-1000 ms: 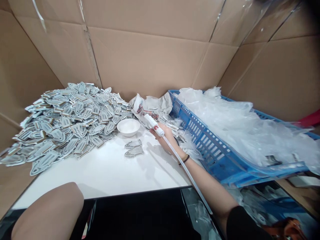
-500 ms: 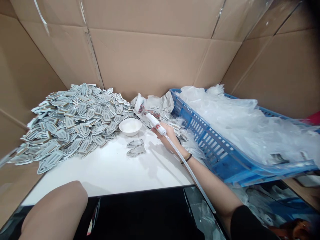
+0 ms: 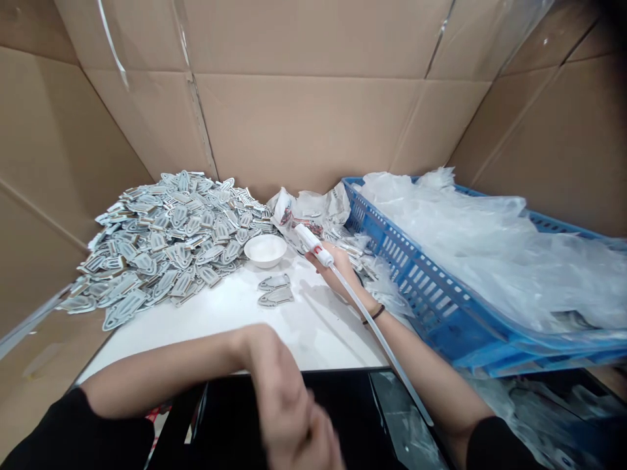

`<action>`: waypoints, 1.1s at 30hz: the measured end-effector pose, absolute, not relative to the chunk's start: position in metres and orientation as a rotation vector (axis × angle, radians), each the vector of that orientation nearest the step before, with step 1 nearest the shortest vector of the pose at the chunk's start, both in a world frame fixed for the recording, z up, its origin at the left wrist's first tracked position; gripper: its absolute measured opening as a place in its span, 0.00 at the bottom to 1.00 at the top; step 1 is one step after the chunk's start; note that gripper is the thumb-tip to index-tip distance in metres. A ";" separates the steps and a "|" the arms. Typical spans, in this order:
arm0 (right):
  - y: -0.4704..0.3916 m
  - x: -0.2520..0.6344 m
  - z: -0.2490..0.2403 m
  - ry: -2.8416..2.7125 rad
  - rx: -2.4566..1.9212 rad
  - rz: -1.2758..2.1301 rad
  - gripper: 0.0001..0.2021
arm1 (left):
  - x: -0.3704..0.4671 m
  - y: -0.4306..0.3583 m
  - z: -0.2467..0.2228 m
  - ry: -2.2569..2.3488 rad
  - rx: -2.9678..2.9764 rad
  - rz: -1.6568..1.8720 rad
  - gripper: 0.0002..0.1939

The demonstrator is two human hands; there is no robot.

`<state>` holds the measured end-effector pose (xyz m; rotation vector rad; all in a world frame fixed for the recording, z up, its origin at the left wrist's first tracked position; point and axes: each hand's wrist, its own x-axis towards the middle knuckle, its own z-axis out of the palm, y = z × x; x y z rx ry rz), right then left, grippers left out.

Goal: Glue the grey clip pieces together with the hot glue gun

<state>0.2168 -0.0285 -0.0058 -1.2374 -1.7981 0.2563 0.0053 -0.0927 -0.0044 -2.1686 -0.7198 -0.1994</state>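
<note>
Your right hand (image 3: 339,266) grips one white tube-fed applicator (image 3: 313,243) beside one white bowl (image 3: 265,250) and two loose grey pieces (image 3: 275,290) on the table (image 3: 220,323), while your left hand (image 3: 289,405) hangs loosely curled, holding nothing.

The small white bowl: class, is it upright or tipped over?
Upright. The white bowl sits rim-up on the white table, its round opening facing the camera.

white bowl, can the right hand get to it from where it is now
Probably yes: the right hand rests on the white table just right of the white bowl, with only bare tabletop between. It does hold a white pen-like tool on a tube.
</note>
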 end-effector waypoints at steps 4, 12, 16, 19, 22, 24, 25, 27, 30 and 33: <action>-0.026 0.217 -0.009 -1.789 -1.224 0.236 0.14 | 0.004 -0.043 0.010 0.121 -2.161 -0.626 0.11; -0.026 0.218 -0.011 -1.794 -1.191 0.260 0.13 | -0.016 -0.010 0.003 -0.488 -2.594 -0.580 0.11; -0.028 0.218 -0.009 -1.797 -1.196 0.258 0.12 | -0.015 -0.011 -0.001 -0.475 -2.772 -0.451 0.09; -0.028 0.217 -0.008 -1.798 -1.219 0.246 0.12 | -0.010 -0.016 -0.004 -0.409 -2.750 -0.441 0.09; -0.029 0.216 -0.007 -1.817 -1.227 0.267 0.12 | -0.003 -0.025 -0.009 -0.300 -2.630 -0.481 0.13; -0.030 0.215 -0.005 -1.821 -1.223 0.265 0.12 | 0.000 -0.033 -0.011 -0.227 -2.573 -0.486 0.13; -0.031 0.215 -0.005 -1.820 -1.221 0.259 0.12 | 0.002 -0.036 -0.012 -0.192 -2.558 -0.483 0.14; -0.032 0.214 -0.005 -1.822 -1.219 0.253 0.12 | 0.002 -0.040 -0.013 -0.130 -2.532 -0.502 0.14; -0.033 0.214 -0.004 -1.827 -1.217 0.271 0.13 | 0.000 -0.037 -0.013 -0.078 -2.492 -0.560 0.15; -0.033 0.214 -0.004 -1.832 -1.209 0.271 0.14 | 0.000 -0.029 -0.007 -0.118 -2.502 -0.536 0.16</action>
